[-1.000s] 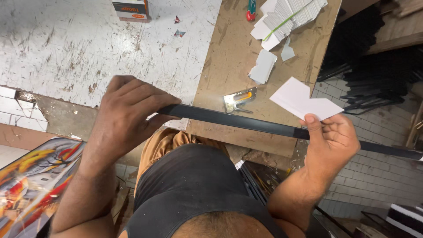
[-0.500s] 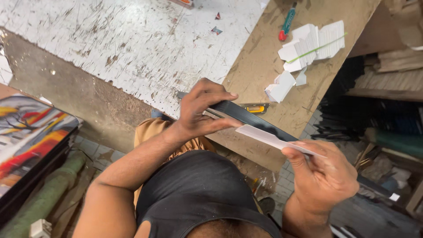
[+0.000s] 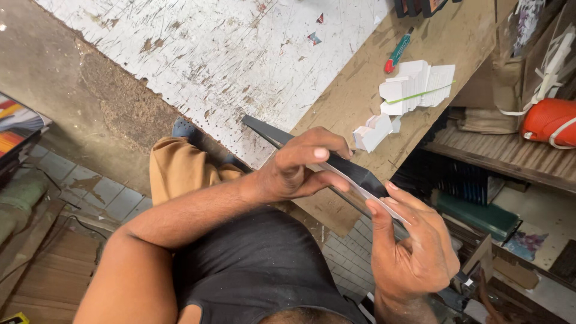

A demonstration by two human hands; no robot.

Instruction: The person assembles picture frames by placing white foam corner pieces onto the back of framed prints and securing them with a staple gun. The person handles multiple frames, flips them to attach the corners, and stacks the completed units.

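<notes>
A long black strip [image 3: 264, 129] runs from upper left to lower right in front of my body. My left hand [image 3: 297, 168] is wrapped over its middle, fingers curled on top. My right hand [image 3: 414, 246] grips the strip's lower end and pinches a thin white card [image 3: 360, 187] edge-on against it. The card lies between the fingertips of both hands. The far right end of the strip is hidden behind my right hand.
A brown board [image 3: 360, 102] carries stacks of white cards [image 3: 417, 87], a smaller white pile [image 3: 372, 132] and a green-and-red pen [image 3: 398, 51]. A scratched white tabletop [image 3: 228, 54] lies to its left. Shelves with an orange object [image 3: 549, 123] stand at right.
The view shifted, so the table slid up and right. My hands have drawn closer together on the strip, and the white card went from flat and face-up to edge-on against it.
</notes>
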